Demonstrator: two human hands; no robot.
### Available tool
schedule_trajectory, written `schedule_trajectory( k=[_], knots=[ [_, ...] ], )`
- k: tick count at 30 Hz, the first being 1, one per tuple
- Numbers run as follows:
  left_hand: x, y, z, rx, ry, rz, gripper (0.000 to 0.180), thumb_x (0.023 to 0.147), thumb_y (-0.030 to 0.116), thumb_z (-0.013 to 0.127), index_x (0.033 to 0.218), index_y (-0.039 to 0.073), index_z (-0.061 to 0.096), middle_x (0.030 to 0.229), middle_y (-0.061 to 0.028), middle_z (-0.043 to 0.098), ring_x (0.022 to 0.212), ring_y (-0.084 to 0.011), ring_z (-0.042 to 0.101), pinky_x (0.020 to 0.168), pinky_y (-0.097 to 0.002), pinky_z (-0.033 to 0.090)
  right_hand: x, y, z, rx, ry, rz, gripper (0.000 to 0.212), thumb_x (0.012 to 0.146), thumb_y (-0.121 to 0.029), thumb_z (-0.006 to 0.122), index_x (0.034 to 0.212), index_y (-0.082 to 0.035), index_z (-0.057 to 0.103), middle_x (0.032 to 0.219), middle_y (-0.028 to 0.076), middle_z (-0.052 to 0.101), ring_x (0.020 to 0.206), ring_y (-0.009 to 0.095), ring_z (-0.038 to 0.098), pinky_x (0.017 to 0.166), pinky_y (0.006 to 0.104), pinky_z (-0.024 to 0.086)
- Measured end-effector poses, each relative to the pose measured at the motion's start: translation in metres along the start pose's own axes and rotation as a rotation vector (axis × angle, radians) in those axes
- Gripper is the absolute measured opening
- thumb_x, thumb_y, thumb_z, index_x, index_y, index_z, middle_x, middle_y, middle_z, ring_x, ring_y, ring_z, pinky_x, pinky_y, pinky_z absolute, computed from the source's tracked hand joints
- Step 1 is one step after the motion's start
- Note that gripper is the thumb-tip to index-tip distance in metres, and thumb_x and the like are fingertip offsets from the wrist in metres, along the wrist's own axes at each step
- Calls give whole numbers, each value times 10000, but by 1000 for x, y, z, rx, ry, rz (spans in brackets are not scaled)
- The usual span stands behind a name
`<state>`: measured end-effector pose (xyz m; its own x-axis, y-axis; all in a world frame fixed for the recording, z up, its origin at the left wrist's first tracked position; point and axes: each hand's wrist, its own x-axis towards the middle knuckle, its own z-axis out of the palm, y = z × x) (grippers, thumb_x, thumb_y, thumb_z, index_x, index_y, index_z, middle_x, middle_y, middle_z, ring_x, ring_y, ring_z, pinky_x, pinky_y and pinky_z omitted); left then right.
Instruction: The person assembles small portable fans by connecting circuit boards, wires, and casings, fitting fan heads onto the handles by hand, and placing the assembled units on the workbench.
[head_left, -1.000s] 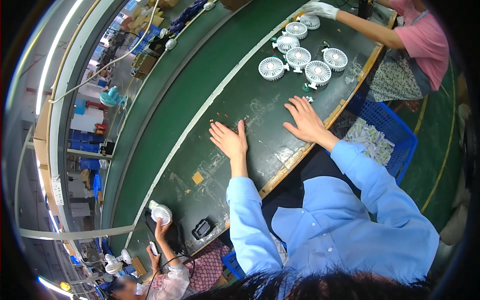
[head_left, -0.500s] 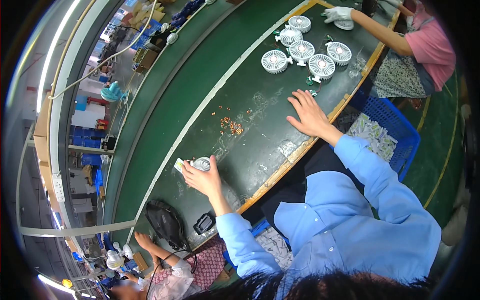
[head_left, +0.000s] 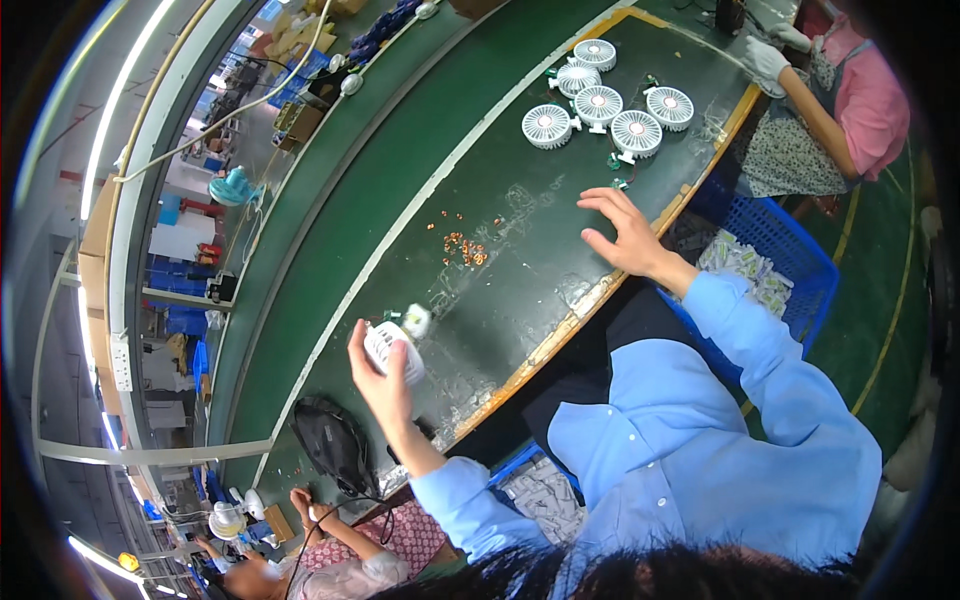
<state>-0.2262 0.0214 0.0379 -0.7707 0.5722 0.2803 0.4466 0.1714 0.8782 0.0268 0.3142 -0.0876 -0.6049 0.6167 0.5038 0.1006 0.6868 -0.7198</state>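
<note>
My left hand (head_left: pixel 383 385) is closed round a small white fan head (head_left: pixel 394 352), lifted and tilted over the green tabletop (head_left: pixel 490 330). Beside the fan head is a small white part (head_left: pixel 416 320), blurred by motion; whether it is joined to the fan I cannot tell. Held over the table nearer its wooden edge, my right hand (head_left: pixel 628 238) has its fingers apart and nothing in them. Between my hands, farther back, lies a scatter of small copper-coloured rings (head_left: pixel 466 250). Several white round fans (head_left: pixel 598 105) with small green boards rest farther right along the table.
A co-worker's gloved hand (head_left: pixel 766 60) works at the table's far right end. Below the edge, a blue basket (head_left: pixel 815 300) holds white-and-green parts. A black bag (head_left: pixel 335 445) lies at the left, near a second co-worker. A green conveyor belt (head_left: pixel 300 290) runs behind the table.
My left hand has lifted and turned the fan head, and the small white part has swung to its right. My right hand has risen slightly. The gloved co-worker has drawn the fan off the table's end.
</note>
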Motion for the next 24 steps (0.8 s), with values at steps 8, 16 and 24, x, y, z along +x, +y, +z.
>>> schedule_trajectory(
  k=[8,16,24],
  knots=[
    [-50,90,54,-427,-632,-60,973,711,385,800,1471,-21,347,1416,-185,471,1270,-265,502,1059,-377,394,6,-91,-30,609,-623,-147,420,858,-238,659,1209,-11,611,1235,154,609,1218,292,532,1056,411,398],
    [-78,49,100,-403,-798,-60,870,707,232,775,1451,-17,399,1406,-189,500,1229,-268,538,1056,-388,406,-67,-75,-48,1452,-819,424,237,961,-186,546,886,18,641,888,123,698,979,246,672,848,346,509],
    [-123,47,162,-228,-596,223,739,702,74,737,1393,10,481,1392,-202,534,1294,-351,521,1082,-425,402,-80,-97,-79,1276,-707,655,246,955,-198,549,798,-20,616,748,61,627,746,117,621,688,252,465]
  ],
)
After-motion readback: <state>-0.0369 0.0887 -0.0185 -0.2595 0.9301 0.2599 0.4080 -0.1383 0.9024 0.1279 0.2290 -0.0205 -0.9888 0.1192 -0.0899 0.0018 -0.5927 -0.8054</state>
